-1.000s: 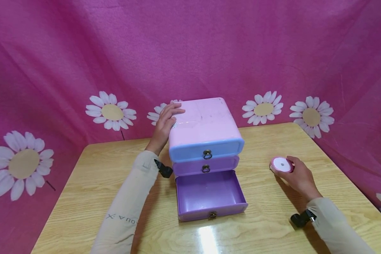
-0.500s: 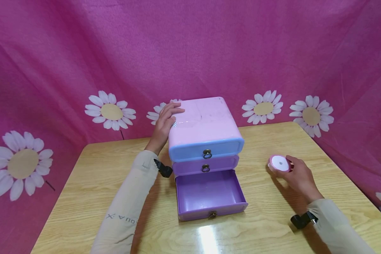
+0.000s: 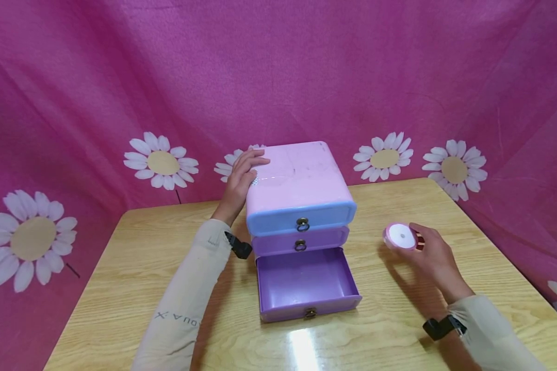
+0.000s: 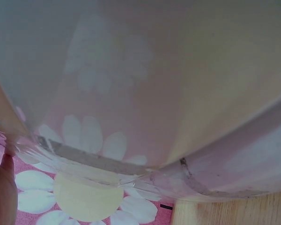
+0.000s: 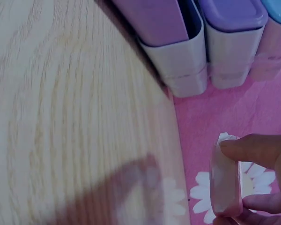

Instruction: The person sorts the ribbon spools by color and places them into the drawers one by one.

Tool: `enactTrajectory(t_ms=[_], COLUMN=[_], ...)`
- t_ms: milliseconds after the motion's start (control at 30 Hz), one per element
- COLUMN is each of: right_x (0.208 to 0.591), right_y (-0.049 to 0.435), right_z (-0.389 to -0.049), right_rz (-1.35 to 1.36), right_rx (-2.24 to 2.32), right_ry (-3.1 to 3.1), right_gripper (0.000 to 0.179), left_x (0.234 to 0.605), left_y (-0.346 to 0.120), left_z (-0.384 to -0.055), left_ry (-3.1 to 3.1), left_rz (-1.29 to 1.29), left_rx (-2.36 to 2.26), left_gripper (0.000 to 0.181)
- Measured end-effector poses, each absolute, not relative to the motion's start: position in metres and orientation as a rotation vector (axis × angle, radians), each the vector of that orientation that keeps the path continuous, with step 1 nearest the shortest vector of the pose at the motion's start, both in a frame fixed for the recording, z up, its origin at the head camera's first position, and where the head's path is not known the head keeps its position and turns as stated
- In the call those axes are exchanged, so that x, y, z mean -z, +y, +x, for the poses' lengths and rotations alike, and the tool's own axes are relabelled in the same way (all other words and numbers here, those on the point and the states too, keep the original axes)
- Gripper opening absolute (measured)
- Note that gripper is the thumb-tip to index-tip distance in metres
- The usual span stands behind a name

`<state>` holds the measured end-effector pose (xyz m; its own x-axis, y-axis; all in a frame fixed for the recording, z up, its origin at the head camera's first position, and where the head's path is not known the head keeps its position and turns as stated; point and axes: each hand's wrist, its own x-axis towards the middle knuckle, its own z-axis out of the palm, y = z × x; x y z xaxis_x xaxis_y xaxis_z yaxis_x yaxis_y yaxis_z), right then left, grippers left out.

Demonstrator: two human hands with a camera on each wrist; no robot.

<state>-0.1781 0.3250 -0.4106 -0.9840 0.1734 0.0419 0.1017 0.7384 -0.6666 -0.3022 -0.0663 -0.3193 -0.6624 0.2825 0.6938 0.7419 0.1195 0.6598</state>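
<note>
My left hand (image 3: 240,185) rests on the left top edge of a small drawer cabinet (image 3: 301,178), its fingers lying over the pink top. In the left wrist view the cabinet's glossy side wall (image 4: 215,117) fills most of the picture. Of the cabinet's drawers, the purple bottom drawer (image 3: 283,313) is pulled out and has nothing in it; the blue and the middle purple ones are closed. To the right of the cabinet my right hand (image 3: 433,257) holds a spool of pink ribbon (image 3: 401,236) by its rim, thumb and fingers on opposite sides, over the table.
The wooden table (image 3: 167,288) carries the cabinet near its middle. A pink curtain (image 3: 278,72) with white daisies hangs behind and beside it. The open drawer juts toward the table's front.
My right hand has moved the ribbon spool a little left, toward the cabinet, and slightly up. My left hand and the drawers have stayed in place.
</note>
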Motion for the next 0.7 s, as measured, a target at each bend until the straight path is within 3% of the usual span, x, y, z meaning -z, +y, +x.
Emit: enactTrajectory(t_ms=[700], right_x=[0.393], right_y=[0.298], right_z=[-0.16], right_rz=[-0.029], right_rx=[-1.023], right_ry=[-2.741], right_gripper=[0.077], left_x=[0.319], left_y=[-0.067], left_z=[-0.302], left_ry=[-2.017], left_rz=[-0.993], left_rx=[1.568], left_gripper=[0.033])
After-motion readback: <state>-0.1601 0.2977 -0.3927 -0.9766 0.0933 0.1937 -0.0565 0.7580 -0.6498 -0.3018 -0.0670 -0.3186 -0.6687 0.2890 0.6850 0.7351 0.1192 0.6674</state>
